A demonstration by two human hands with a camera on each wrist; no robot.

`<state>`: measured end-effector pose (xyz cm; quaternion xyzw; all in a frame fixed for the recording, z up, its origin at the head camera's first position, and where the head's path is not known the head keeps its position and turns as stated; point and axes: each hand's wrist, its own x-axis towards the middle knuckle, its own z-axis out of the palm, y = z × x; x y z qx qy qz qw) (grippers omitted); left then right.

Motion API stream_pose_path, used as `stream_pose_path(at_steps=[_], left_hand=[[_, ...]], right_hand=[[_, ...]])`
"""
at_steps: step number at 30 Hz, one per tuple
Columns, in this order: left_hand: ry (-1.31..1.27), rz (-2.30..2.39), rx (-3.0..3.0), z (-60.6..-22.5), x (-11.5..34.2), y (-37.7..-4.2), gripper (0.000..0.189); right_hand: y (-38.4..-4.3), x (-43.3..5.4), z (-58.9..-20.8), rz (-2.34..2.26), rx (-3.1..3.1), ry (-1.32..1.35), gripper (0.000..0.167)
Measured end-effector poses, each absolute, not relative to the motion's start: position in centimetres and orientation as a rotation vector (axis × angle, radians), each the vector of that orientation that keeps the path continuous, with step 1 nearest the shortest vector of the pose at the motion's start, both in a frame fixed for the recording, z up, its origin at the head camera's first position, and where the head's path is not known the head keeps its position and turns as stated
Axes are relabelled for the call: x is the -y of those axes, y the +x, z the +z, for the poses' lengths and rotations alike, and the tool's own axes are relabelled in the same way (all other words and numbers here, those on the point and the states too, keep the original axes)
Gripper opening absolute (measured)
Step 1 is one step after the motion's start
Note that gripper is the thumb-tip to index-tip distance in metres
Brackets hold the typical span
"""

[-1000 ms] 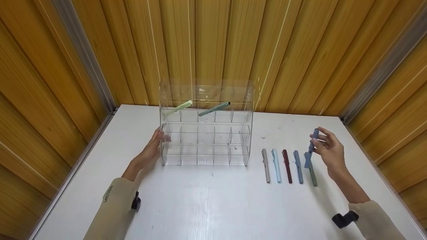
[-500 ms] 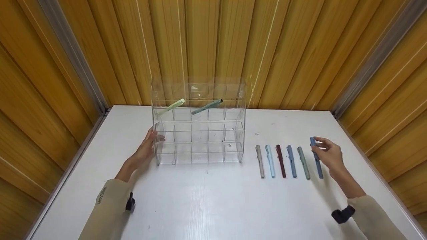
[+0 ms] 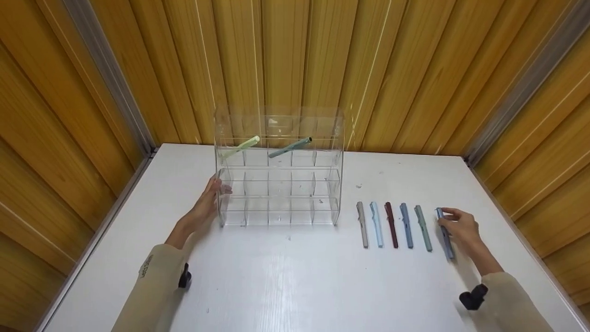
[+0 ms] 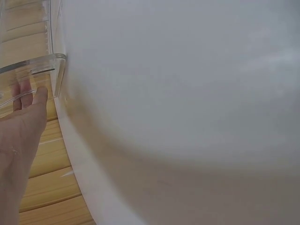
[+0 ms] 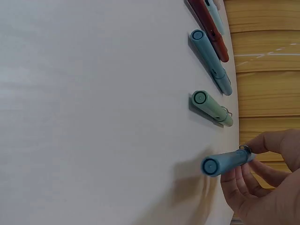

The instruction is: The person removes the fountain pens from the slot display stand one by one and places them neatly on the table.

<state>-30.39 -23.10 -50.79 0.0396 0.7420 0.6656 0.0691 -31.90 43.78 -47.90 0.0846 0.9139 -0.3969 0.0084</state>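
A clear acrylic pen rack (image 3: 280, 198) stands on the white table, its tiers divided into small compartments. At its left side my left hand (image 3: 203, 207) holds the side panel, with fingertips showing through the plastic. A light green pen (image 3: 242, 146) and a dark green pen (image 3: 290, 147) lean in the top tier. On the right, my right hand (image 3: 464, 230) pinches a blue pen (image 3: 447, 244) by its clip end between thumb and fingers. In the right wrist view the blue pen (image 5: 225, 162) points its round end toward the camera, close over the table.
Left of the held pen lies a row of pens: green (image 3: 423, 228), slate blue (image 3: 406, 226), dark red (image 3: 391, 225), light blue (image 3: 376, 225) and grey (image 3: 362, 225). Yellow wood-look walls (image 3: 286, 55) enclose the table (image 3: 276, 281) behind and at both sides.
My right hand has lowered the blue pen from above the green pen to a spot right of the row, then drawn it slightly nearer. My left hand stays at the rack.
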Motion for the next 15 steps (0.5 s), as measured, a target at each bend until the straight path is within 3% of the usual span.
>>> stream_pose_path(at_steps=[15], left_hand=[[0.124,2.038,-2.207,-51.1,23.1,-30.6,0.074]], right_hand=[[-33.2,-43.4,-49.2,-1.071,-2.972,0.134,0.048]])
